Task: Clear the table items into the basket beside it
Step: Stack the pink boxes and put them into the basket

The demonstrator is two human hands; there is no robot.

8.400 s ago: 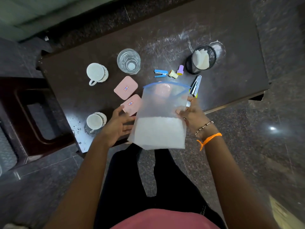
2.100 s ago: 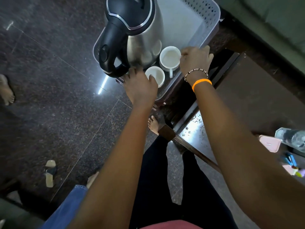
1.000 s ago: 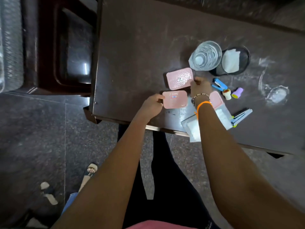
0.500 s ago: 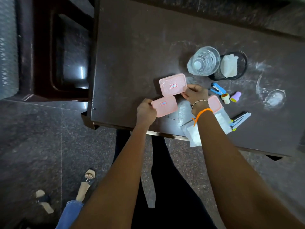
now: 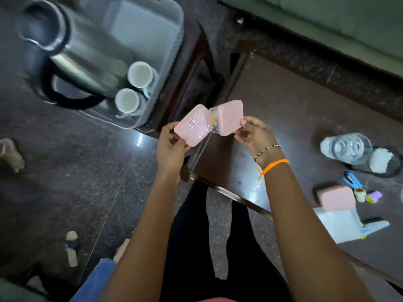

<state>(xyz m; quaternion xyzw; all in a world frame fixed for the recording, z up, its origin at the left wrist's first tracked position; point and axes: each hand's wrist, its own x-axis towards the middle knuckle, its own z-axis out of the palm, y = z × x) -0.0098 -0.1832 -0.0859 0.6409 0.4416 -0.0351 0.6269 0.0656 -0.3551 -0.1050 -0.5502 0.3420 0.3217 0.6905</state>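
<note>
Both pink boxes have been lifted off the table [image 5: 290, 118] since half a second ago and are now held in the air between its corner and the basket [image 5: 174, 46]. One box [image 5: 193, 125] is gripped at its near edge by the left hand [image 5: 169, 147], fingers curled under and thumb on top; the other box [image 5: 230, 117] is pinched by the right hand [image 5: 255, 134] in the same way, the two boxes touching. A kettle [image 5: 72, 55] and two cups [image 5: 133, 88] are seen in the basket. A third pink box [image 5: 335, 198], a glass [image 5: 346, 148] and small items are left on the table.
</note>
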